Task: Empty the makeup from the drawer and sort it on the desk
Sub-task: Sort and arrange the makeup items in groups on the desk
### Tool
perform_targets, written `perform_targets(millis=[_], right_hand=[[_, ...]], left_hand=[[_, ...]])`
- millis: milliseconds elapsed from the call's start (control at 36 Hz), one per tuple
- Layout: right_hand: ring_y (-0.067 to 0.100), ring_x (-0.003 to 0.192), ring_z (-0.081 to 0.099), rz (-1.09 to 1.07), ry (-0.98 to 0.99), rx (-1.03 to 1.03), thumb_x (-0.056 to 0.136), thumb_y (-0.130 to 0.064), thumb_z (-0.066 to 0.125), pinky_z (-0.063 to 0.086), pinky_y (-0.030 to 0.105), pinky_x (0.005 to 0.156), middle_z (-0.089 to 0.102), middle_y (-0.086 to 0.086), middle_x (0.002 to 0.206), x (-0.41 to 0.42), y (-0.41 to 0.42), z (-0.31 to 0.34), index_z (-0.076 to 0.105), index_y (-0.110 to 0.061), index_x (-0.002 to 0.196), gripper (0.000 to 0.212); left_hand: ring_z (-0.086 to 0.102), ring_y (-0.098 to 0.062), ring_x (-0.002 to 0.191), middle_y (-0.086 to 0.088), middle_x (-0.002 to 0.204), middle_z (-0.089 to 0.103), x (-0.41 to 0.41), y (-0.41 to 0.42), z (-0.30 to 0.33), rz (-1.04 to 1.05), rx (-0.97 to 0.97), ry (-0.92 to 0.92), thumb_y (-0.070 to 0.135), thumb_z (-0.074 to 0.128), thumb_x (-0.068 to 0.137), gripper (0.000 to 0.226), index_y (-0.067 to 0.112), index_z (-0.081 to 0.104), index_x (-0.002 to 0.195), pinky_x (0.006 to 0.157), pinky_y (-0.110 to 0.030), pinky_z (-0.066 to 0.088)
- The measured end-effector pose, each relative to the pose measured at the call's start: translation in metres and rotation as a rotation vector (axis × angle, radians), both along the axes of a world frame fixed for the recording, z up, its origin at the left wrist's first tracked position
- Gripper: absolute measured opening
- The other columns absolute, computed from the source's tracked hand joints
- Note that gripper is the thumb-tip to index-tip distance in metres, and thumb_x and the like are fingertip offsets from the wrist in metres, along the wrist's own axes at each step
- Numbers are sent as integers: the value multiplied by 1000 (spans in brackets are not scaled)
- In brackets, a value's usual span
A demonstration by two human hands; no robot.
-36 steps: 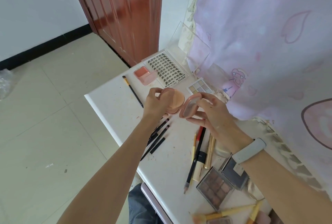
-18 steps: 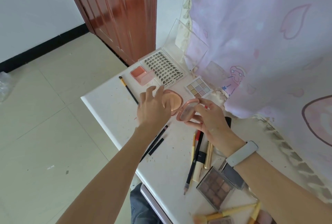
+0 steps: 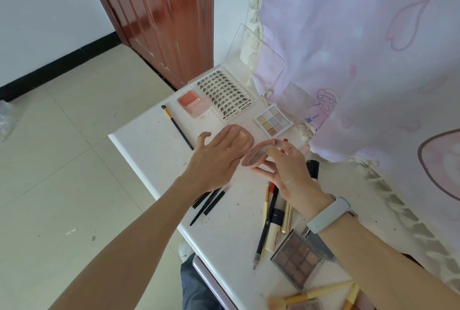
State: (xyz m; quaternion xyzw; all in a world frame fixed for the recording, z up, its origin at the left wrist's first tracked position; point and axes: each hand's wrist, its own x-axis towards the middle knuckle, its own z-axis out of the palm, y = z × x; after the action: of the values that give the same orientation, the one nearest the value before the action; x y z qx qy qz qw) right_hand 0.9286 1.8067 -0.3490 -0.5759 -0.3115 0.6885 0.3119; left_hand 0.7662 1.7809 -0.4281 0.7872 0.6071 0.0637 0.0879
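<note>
observation: an open pink compact (image 3: 245,144) sits on the white surface (image 3: 149,153), toward its far end, just in front of the lash tray (image 3: 225,94) and beside the pastel palette (image 3: 273,119). the left hand (image 3: 216,158) lies over the powder half with fingers straight and spread, pressing or steadying rather than gripping. the right hand (image 3: 286,168) pinches the hinged mirror lid (image 3: 257,155) between thumb and fingertips, lid tilted up from the base

assessment: the step in hand appears to be closing or settling the compact in the group of flat palettes. the drawer itself is not visible in this view, so how much remains in it cannot be told

recommendations for the step:
- keep the left hand flat on the base so it does not slide toward the surface edge while the lid comes down
- clear the left fingers from the powder pan before the lid meets it; the fingertips seem to be resting on the pressed powder, which marks easily
- guide the lid down by its rim, not the mirror face, and close it gently, as the hinge looks slight
- set the closed compact square to the pastel palette, keeping pans together

other items noted: a small pink case (image 3: 193,103) and a long brush (image 3: 177,127) at the far end; dark pencils (image 3: 209,201) under the left wrist; pencils and tubes (image 3: 272,220) and a brown palette (image 3: 297,258) nearer the body, loosely grouped and likely still to be tidied
</note>
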Motion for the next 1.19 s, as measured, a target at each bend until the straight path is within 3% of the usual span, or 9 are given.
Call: perform_targets(millis=[167, 278, 333, 417, 528, 694, 889, 1056, 1194], right_hand=[[16, 63, 66, -17, 1, 11, 91, 8, 44, 53, 41, 83, 67, -4, 53, -2, -1, -3, 54, -14, 83, 25], [20, 88, 67, -11, -71, -9, 93, -8, 52, 55, 39, 83, 68, 8, 98, 6, -2, -10, 47, -10, 122, 29], [18, 86, 63, -23, -211, 82, 93, -11, 51, 57, 33, 74, 58, 8, 108, 16, -1, -13, 47, -8, 125, 32], [16, 77, 60, 89, -584, 420, 93, -16, 49, 49, 23, 68, 57, -5, 94, 36, 5, -18, 54, -11, 115, 23], [19, 91, 56, 355, -980, 666, 93, -24, 49, 48, 32, 77, 58, -2, 93, 48, 22, -31, 56, -12, 115, 26], [32, 93, 56, 526, -1333, 738, 88, -33, 53, 47, 41, 81, 64, 13, 97, 38, 37, -50, 55, -4, 104, 33], [33, 91, 53, 481, -1356, 720, 85, -18, 53, 44, 43, 79, 61, 14, 95, 30, 31, -60, 49, -4, 103, 24], [32, 89, 59, 319, -1194, 633, 81, -19, 56, 48, 44, 79, 65, 12, 92, 33, 32, -54, 44, -8, 115, 38], [5, 65, 50, 126, -865, 564, 85, -12, 55, 39, 22, 56, 51, -11, 75, 43, 27, -31, 45, -16, 115, 32]], left_hand=[[39, -28, 134, -7, 142, 45, 3, -12, 5, 123, 50, -121, 25, 53, 79, 53, 17, 46, 130, 101, -52, 33], [46, -28, 128, -9, 135, 52, 13, -30, 13, 271, 129, -211, 20, 54, 80, 50, 15, 51, 129, 99, -51, 35], [51, -30, 121, -11, 129, 57, 22, -39, 18, 351, 185, -254, 13, 59, 79, 44, 12, 57, 123, 96, -49, 38], [56, -31, 114, -12, 120, 61, 39, -57, 24, 389, 240, -268, 8, 64, 78, 38, 9, 62, 116, 91, -48, 42], [57, -30, 112, -11, 118, 62, 60, -83, 18, 307, 211, -262, 5, 68, 76, 40, 9, 61, 115, 89, -46, 46], [59, -28, 111, -9, 118, 63, 82, -104, 2, 226, 91, -239, -2, 77, 66, 55, 9, 60, 118, 88, -40, 50], [60, -30, 111, -8, 115, 65, 87, -108, -7, 205, 113, -201, 2, 77, 66, 45, 10, 67, 109, 87, -39, 50], [58, -28, 114, -7, 118, 64, 85, -110, -18, 202, 102, -177, 9, 75, 71, 37, 11, 67, 107, 90, -38, 49], [59, -25, 114, -4, 118, 65, 83, -111, -17, 202, 94, -202, 11, 76, 71, 36, 14, 68, 107, 91, -37, 48]])
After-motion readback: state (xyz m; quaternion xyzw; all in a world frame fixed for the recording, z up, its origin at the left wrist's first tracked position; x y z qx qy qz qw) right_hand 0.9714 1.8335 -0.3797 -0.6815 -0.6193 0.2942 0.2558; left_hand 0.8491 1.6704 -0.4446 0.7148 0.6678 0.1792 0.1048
